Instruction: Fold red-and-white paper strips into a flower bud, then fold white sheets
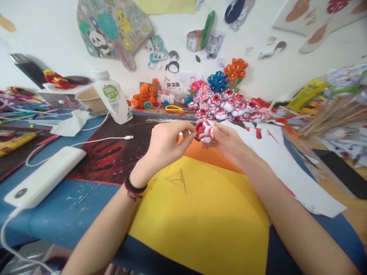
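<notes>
A red and white paper flower (205,130) is held between my two hands, above the far edge of an orange sheet (212,154). My right hand (226,139) grips the flower from its right side. The thumb and index finger of my left hand (172,139) pinch at the flower's left edge; whether a small piece is between them is too small to tell. Under my forearms lies a yellow sheet (200,210), with several thin dark wires (179,179) on it. More red and white flowers (229,105) are piled just beyond my hands.
A white power bank (46,175) with a cable lies at the left, near a white bottle (113,99) and a paper cup (91,100). White paper sheets (286,164) spread at the right. Orange flowers (145,95) and wooden sticks (323,110) stand toward the back.
</notes>
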Available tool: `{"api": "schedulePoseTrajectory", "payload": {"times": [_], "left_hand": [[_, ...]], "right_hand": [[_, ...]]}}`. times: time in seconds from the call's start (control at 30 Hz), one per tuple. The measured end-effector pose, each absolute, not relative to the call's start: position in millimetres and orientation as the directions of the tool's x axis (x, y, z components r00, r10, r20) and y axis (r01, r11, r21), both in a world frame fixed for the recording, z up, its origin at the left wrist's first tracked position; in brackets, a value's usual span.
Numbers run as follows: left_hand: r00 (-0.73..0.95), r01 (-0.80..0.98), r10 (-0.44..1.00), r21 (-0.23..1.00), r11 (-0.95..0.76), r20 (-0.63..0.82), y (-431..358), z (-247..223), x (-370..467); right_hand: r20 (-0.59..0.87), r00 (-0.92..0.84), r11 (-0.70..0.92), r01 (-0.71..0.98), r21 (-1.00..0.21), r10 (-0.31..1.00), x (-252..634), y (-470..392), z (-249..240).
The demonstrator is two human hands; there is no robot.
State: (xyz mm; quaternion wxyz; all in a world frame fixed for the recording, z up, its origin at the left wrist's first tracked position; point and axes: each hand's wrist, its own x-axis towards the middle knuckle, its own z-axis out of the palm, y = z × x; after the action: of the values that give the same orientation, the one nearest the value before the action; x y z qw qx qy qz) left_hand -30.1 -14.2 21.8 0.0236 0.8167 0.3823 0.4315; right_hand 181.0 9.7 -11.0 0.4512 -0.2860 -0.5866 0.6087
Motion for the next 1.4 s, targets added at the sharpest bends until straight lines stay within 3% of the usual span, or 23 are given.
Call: {"api": "schedulePoseTrajectory", "payload": {"times": [0.2,0.4,0.5,0.57,0.7,0.8,1.4], "left_hand": [[0.374,0.632,0.634,0.314,-0.708,0.677,-13,20,-31],[0.388,0.793,0.583,0.065,-0.606,0.714,-13,11,-23],[0.383,0.809,0.558,0.024,-0.587,0.736,-13,8,-21],[0.361,0.775,0.566,0.098,-0.624,0.741,-14,10,-21],[0.327,0.609,0.672,0.395,-0.688,0.665,-12,18,-26],[0.358,0.482,0.713,0.534,-0.694,0.603,-9,23,-30],[0.391,0.401,0.698,0.572,-0.716,0.6,-9,24,-30]], "right_hand": [[0.168,-0.418,0.087,-0.205,-0.975,0.893,180,7,-9],[0.116,-0.434,0.04,-0.181,-0.983,0.893,175,5,-9],[0.111,-0.435,0.033,-0.183,-0.983,0.894,174,5,-8],[0.116,-0.432,0.037,-0.186,-0.982,0.894,175,5,-7],[0.134,-0.434,0.049,-0.202,-0.978,0.891,177,7,-7],[0.143,-0.444,0.046,-0.222,-0.974,0.885,178,9,-9],[0.161,-0.467,0.047,-0.247,-0.968,0.87,177,7,-8]]}}
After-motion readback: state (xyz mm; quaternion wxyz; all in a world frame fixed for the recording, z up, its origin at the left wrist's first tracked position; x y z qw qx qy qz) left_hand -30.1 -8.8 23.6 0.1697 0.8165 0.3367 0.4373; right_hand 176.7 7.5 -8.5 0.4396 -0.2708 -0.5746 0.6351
